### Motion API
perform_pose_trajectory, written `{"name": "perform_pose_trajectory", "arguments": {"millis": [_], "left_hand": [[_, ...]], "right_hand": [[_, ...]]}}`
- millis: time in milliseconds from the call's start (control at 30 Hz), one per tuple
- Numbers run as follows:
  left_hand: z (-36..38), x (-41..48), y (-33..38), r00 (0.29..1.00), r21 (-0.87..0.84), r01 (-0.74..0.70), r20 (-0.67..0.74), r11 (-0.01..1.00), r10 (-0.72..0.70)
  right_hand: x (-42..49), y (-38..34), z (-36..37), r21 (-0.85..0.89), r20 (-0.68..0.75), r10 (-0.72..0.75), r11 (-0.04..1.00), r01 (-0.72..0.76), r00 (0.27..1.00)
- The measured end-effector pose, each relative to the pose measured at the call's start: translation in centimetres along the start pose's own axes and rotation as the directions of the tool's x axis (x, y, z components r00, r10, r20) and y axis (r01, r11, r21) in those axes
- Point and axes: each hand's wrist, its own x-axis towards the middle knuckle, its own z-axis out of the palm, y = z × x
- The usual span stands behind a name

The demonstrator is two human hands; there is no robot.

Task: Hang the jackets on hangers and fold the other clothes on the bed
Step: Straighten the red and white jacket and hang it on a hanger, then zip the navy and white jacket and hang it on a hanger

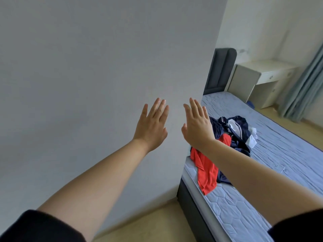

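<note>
While clothes pile lies on bed, left grip, right grip spread flat, holding nothing.

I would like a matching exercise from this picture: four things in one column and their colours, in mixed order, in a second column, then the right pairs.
Things:
1. nearest garment
2. headboard
3. curtain
4. desk

Colours:
a. pale blue-grey
b. red-orange
c. cream white
d. dark grey

Pairs: 1-b; 2-d; 3-a; 4-c
</note>
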Motion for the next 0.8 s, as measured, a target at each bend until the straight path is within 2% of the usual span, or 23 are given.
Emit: {"name": "perform_pose_trajectory", "arguments": {"millis": [67,200,400,500,667,800], "left_hand": [[2.0,1.2,0.7,0.998,-0.001,0.054,0.03,0.999,-0.054],[5.5,2.5,2.1,0.981,-0.025,0.194,-0.006,0.981,-0.194],[9.8,3.4,4.9,0.939,-0.022,0.32,-0.127,0.947,-0.32],[12.3,2.9,6.3,0.925,-0.005,0.353,-0.15,0.936,-0.35],[18.1,0.6,9.1,0.898,-0.043,0.404,-0.171,0.914,-0.406],[24.6,-2.3,12.5,0.874,-0.107,0.444,-0.166,0.89,-0.456]], "right_hand": [[1.9,1.6,1.9,0.025,0.0,-0.065,0.998,0.065,0.998],[4.7,4.3,6.7,0.065,0.026,-0.213,0.975,0.211,0.977],[6.2,7.0,12.1,0.102,-0.148,-0.373,0.916,0.389,0.916],[6.0,7.3,14.2,0.141,-0.217,-0.402,0.889,0.436,0.89],[3.1,7.8,19.6,0.21,-0.251,-0.447,0.841,0.499,0.858],[-1.6,9.0,26.5,0.299,-0.251,-0.406,0.831,0.47,0.878]]}}
